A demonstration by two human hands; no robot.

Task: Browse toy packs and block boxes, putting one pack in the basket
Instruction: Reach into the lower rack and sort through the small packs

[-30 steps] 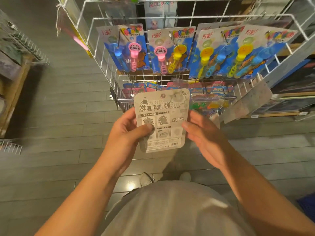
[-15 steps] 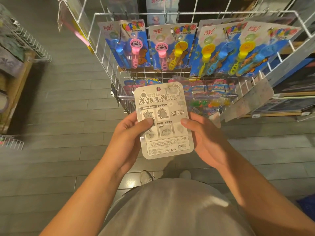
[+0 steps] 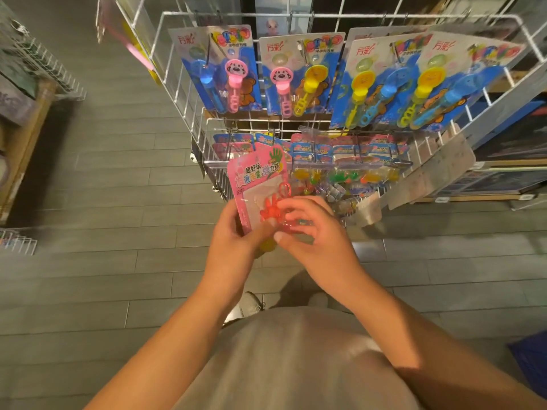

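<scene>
Rack [image 3: 189, 84] of bubble wands [image 3: 233, 81], hands [image 3: 233, 241] gripping pack [image 3: 254, 173]

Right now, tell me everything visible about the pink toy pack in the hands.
The pink toy pack is a flat card printed with Chinese characters and a green hand, with a clear blister holding a red hand-shaped toy. It is held front-up, tilted, before the wire rack. The left hand grips its lower left edge; the right hand covers the blister.

We're in a toy shop: a white wire rack [image 3: 296, 16] hung with rows of carded bubble wands [image 3: 228, 69], more toy packs [image 3: 349, 149] on hooks just below them.
</scene>
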